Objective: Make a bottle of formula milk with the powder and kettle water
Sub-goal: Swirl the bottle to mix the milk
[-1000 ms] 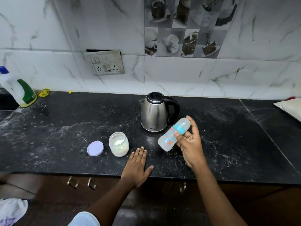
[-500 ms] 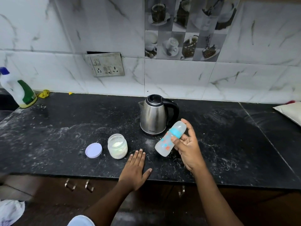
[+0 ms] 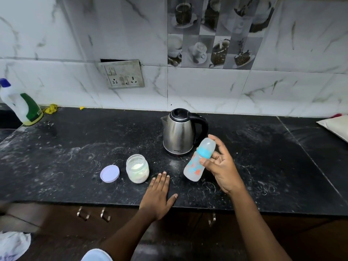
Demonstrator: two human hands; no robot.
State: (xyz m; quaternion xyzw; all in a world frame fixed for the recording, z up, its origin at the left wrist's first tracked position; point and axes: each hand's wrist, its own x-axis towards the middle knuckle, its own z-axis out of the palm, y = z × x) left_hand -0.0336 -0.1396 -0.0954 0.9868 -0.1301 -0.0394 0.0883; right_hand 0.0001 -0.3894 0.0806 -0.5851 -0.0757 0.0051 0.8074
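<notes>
The right hand (image 3: 223, 167) grips the capped baby bottle (image 3: 194, 167) by its blue collar, tilted just in front of the kettle (image 3: 178, 134) and barely shifted in the last second. The left hand (image 3: 158, 196) lies flat, nearer than the kettle. Filling likely hasn't begun.

A translucent baby bottle (image 3: 195, 166) with a blue collar, clear cap and orange-and-blue print is held tilted above the tabletop (image 3: 75, 147) in the right hand (image 3: 224, 170). A steel kettle (image 3: 178, 134) with its black lid shut stands mid-tabletop. Nearer the front edge stands an open jar of white powder (image 3: 137, 168), with its lilac lid (image 3: 110, 173) flat just beside it.
</notes>
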